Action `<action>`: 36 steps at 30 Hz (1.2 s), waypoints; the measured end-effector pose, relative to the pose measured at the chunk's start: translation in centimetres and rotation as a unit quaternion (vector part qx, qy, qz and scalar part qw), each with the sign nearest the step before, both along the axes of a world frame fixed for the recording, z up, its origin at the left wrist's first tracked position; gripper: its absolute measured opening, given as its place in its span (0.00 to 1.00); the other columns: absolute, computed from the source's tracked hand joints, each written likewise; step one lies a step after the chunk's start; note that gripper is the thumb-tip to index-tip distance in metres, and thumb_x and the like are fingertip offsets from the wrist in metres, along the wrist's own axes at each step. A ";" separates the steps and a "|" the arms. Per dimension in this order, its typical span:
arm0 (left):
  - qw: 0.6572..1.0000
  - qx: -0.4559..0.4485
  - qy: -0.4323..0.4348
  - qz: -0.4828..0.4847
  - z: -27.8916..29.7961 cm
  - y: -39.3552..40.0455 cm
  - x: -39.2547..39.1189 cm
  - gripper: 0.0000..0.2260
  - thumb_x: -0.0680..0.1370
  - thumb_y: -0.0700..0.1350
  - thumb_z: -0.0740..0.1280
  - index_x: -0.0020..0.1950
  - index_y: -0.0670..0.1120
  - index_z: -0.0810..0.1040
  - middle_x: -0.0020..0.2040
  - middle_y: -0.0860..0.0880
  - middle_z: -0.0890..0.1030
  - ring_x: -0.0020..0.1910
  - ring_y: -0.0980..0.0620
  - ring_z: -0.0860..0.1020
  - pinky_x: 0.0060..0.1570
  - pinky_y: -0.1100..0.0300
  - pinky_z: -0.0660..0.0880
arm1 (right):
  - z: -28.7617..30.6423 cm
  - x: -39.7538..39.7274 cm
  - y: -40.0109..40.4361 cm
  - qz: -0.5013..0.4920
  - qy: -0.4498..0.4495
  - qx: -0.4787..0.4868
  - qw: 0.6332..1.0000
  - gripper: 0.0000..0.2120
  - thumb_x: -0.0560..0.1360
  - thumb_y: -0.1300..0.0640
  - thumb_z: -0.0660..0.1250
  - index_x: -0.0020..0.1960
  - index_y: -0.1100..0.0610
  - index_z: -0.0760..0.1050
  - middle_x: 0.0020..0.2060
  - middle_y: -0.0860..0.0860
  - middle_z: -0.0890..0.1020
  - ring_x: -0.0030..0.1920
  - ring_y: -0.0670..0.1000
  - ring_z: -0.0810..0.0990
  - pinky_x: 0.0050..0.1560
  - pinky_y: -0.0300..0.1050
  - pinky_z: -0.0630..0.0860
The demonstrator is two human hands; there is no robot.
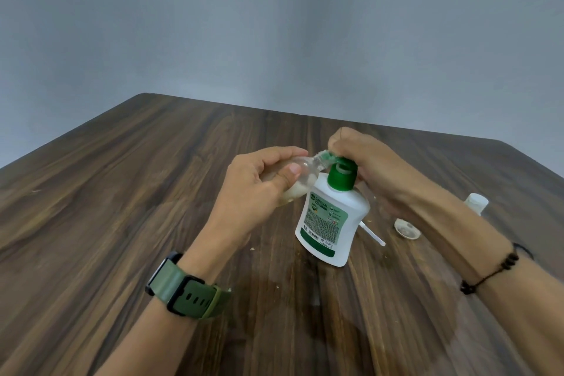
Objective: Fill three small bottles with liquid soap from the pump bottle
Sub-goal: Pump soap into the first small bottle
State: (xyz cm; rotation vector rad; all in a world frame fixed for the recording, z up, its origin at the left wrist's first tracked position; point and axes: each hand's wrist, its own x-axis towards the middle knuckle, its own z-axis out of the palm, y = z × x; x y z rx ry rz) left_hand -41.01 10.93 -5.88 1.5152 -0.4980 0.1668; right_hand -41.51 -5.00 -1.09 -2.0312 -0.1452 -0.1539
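Note:
A white pump bottle (331, 220) with a green pump head and a green label stands on the wooden table (152, 192). My right hand (372, 162) curls over the green pump head from above. My left hand (259, 183) grips a small clear bottle (305, 175), tilted with its open mouth against the pump nozzle. Pale liquid soap sits in the small bottle's lower part. A second small bottle (476, 203) with a white cap stands at the right, partly hidden by my right forearm.
A loose clear cap (406, 229) lies on the table right of the pump bottle. A thin white stick (372, 233) lies behind the pump bottle's base. A wet patch darkens the wood near the front. A grey wall rises beyond the table's far edge.

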 end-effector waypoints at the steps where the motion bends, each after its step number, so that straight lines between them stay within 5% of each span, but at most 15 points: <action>1: 1.000 -0.002 0.001 -0.001 0.0 0.0 0.0 0.11 0.74 0.39 0.68 0.45 0.56 0.82 0.45 0.55 0.84 0.45 0.56 0.81 0.38 0.66 0.76 | 0.0 0.0 0.0 0.002 -0.003 -0.016 1.000 0.10 0.75 0.63 0.57 0.35 0.54 0.66 0.32 0.48 0.69 0.32 0.45 0.65 0.34 0.41 0.62; 4: 1.000 0.009 -0.002 0.007 0.0 0.0 0.1 0.11 0.74 0.40 0.68 0.45 0.57 0.81 0.47 0.54 0.84 0.49 0.51 0.81 0.45 0.58 0.77 | 0.0 0.0 0.0 -0.002 -0.014 0.006 1.000 0.11 0.75 0.63 0.57 0.35 0.54 0.66 0.31 0.48 0.69 0.33 0.46 0.65 0.35 0.42 0.62; 8: 1.000 -0.006 0.004 -0.002 0.1 -0.1 0.1 0.10 0.74 0.40 0.67 0.45 0.56 0.81 0.47 0.54 0.84 0.46 0.55 0.80 0.38 0.68 0.75 | 0.0 0.1 0.1 -0.001 -0.022 -0.028 0.999 0.09 0.74 0.63 0.57 0.36 0.57 0.65 0.32 0.49 0.67 0.33 0.46 0.63 0.34 0.41 0.61; 11: 1.000 -0.003 0.007 -0.002 0.1 0.0 0.1 0.11 0.74 0.39 0.67 0.44 0.57 0.81 0.46 0.56 0.83 0.44 0.59 0.80 0.36 0.71 0.74 | -0.4 0.1 0.0 -0.004 -0.015 0.032 0.999 0.10 0.74 0.63 0.57 0.35 0.54 0.65 0.32 0.48 0.68 0.32 0.45 0.65 0.35 0.41 0.62; 15: 1.000 0.001 0.005 -0.005 0.4 -0.1 0.0 0.10 0.74 0.39 0.67 0.46 0.55 0.81 0.47 0.54 0.83 0.47 0.54 0.80 0.40 0.65 0.75 | 0.0 0.0 -0.2 0.006 -0.026 -0.002 1.000 0.10 0.74 0.64 0.57 0.35 0.54 0.65 0.31 0.46 0.68 0.24 0.37 0.66 0.26 0.28 0.64; 25: 1.000 0.004 0.011 -0.006 0.1 0.3 0.0 0.11 0.74 0.39 0.68 0.45 0.56 0.82 0.45 0.55 0.84 0.43 0.59 0.80 0.36 0.68 0.76 | 0.0 -0.1 0.3 0.021 -0.017 0.022 0.999 0.11 0.74 0.64 0.56 0.35 0.54 0.65 0.31 0.48 0.67 0.30 0.43 0.65 0.32 0.37 0.63; 29: 1.000 0.010 -0.002 0.000 0.3 0.4 0.0 0.11 0.74 0.40 0.68 0.46 0.56 0.82 0.45 0.55 0.84 0.45 0.57 0.81 0.40 0.64 0.76 | 0.3 -0.1 0.2 0.020 -0.029 -0.005 0.999 0.10 0.75 0.64 0.56 0.36 0.55 0.64 0.31 0.47 0.67 0.24 0.38 0.64 0.24 0.27 0.62; 36: 1.000 0.020 -0.007 0.005 0.3 0.5 0.2 0.12 0.74 0.39 0.68 0.45 0.57 0.82 0.44 0.56 0.85 0.44 0.58 0.81 0.40 0.66 0.76 | 0.0 0.1 0.1 0.018 -0.038 -0.012 0.999 0.11 0.74 0.63 0.57 0.34 0.54 0.64 0.31 0.47 0.68 0.27 0.40 0.65 0.30 0.31 0.65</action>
